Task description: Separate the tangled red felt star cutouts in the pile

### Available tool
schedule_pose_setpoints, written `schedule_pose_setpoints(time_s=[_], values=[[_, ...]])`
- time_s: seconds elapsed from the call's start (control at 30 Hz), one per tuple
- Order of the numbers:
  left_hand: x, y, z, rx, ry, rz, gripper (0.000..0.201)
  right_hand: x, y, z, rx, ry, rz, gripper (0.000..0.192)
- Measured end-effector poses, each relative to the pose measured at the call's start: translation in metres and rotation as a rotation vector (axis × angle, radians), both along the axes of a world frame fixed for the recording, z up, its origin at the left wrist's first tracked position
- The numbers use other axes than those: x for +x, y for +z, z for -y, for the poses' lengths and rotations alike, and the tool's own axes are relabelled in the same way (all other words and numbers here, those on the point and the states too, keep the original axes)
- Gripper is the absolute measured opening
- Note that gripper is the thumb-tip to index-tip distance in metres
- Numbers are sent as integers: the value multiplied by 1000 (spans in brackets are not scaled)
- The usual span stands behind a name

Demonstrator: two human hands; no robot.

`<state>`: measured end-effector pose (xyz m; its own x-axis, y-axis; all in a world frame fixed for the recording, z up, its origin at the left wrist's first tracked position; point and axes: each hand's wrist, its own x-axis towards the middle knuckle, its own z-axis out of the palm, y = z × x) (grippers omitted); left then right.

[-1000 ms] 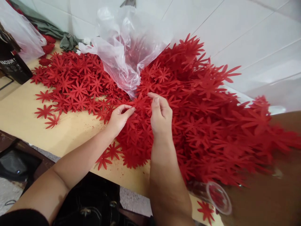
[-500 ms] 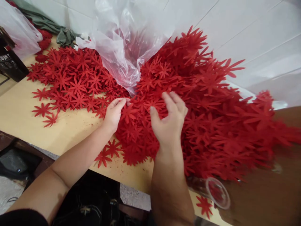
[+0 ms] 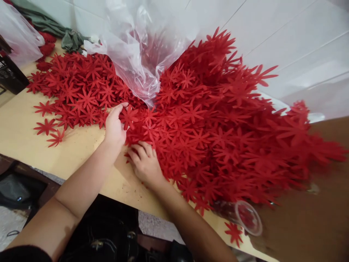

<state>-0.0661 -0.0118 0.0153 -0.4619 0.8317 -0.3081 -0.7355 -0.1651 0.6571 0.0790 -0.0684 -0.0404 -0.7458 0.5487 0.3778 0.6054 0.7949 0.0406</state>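
A large heap of red flower-shaped cut-outs [image 3: 196,138] with narrow pointed petals spreads over the table. My left hand [image 3: 115,125] is at the heap's near-left edge, its thumb and fingers apart around some of the red cut-outs. Just to the right and nearer to me, my right hand [image 3: 147,163] reaches in with curled fingers against red cut-outs at the heap's front edge. Its fingertips are partly hidden among them. Behind both hands, a crumpled clear plastic bag [image 3: 144,76] stands in the heap, with red showing through it.
A clear plastic cup [image 3: 248,218] lies on its side at the right, near one loose red cut-out [image 3: 233,233]. Brown cardboard [image 3: 313,218] borders the heap there. A white wall [image 3: 272,40] rises behind. At the far left are a black box [image 3: 12,74] and green cloth [image 3: 72,40].
My right hand has moved left and toward me, from over the heap to its front edge, and its fingers have curled. My left hand has shifted left and opened from a pinch.
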Motion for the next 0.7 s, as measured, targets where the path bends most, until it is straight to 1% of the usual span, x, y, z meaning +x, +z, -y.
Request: schedule_pose_setpoints(time_s=[0.1,0.2,0.27,0.33,0.43,0.53,0.6,0.7], values=[[2,4,1,-5,-18,92,8,11,0,-27,-20,-51,63,28],[5,7,3,-23,-78,99,10,19,-1,-52,-61,-135,64,31],[5,8,4,-44,-104,99,11,20,-2,-64,-73,-219,64,33],[6,8,5,-56,-111,80,13,19,-1,-70,-87,-252,72,37],[9,7,6,-50,-139,28,20,15,4,-69,-123,-215,52,41],[14,5,7,16,-226,-27,22,13,12,-62,-163,-163,-22,38],[17,3,7,71,-254,-114,21,13,20,-57,-211,-133,-94,35],[21,0,7,109,-227,-314,19,16,37,-49,-280,-99,-280,30]])
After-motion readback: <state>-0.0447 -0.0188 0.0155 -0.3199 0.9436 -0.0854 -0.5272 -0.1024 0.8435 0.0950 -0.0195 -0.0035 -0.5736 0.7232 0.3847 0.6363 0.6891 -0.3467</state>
